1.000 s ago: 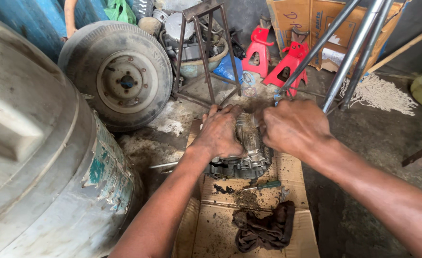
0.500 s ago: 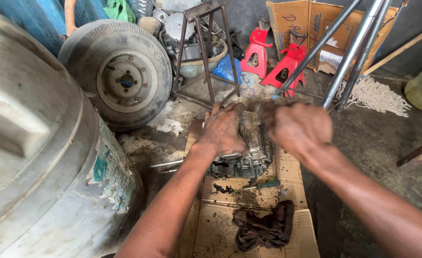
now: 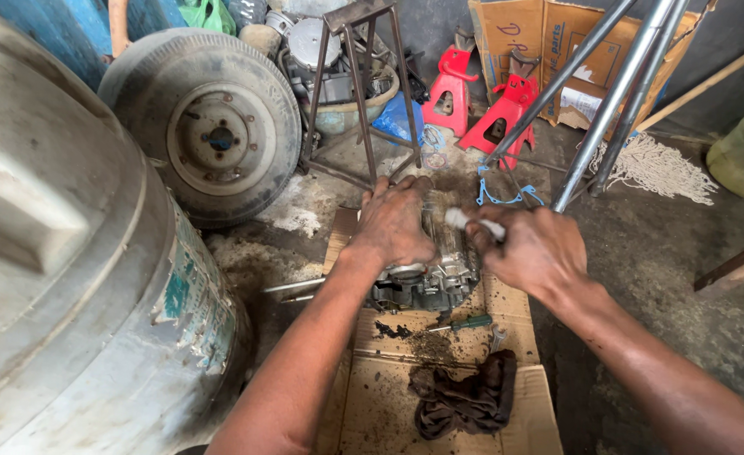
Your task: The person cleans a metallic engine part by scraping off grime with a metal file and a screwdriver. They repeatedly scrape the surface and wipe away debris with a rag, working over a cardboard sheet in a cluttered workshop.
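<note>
The left hand lies flat on a dirty engine part on the cardboard, hiding much of it. The right hand is curled around a small pale stick; its end is hidden.

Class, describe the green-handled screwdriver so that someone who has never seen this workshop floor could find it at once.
Start at the flattened cardboard in front of the person. On it sits a grimy metal engine part under the left hand. Just in front of that part lies the screwdriver, between it and a dark rag; its green handle is the only green thing on the cardboard.
</note>
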